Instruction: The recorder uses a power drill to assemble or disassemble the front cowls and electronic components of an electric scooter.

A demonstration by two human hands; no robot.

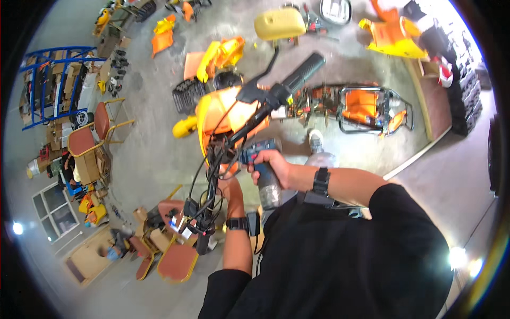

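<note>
My right hand [268, 165] grips a dark blue cordless drill [257, 151] with a grey battery end, its nose at the middle of a scooter handlebar assembly [265, 109]. The assembly runs diagonally, with black grips, a brake lever and tangled cables, over orange and yellow front body panels [215, 114]. My left hand [229, 186] reaches up beneath the cables at the handlebar's centre, just left of the drill. Its fingers are mostly hidden, so I cannot tell what they hold.
A scooter frame with a black rail [388, 127] lies ahead right. Loose yellow panels [393, 42] and a yellow seat [279, 24] lie beyond. Red chairs [175, 260] stand left and lower left, near cardboard boxes [90, 165] and blue metal racks [37, 90]. A wooden board edge [433, 106] is right.
</note>
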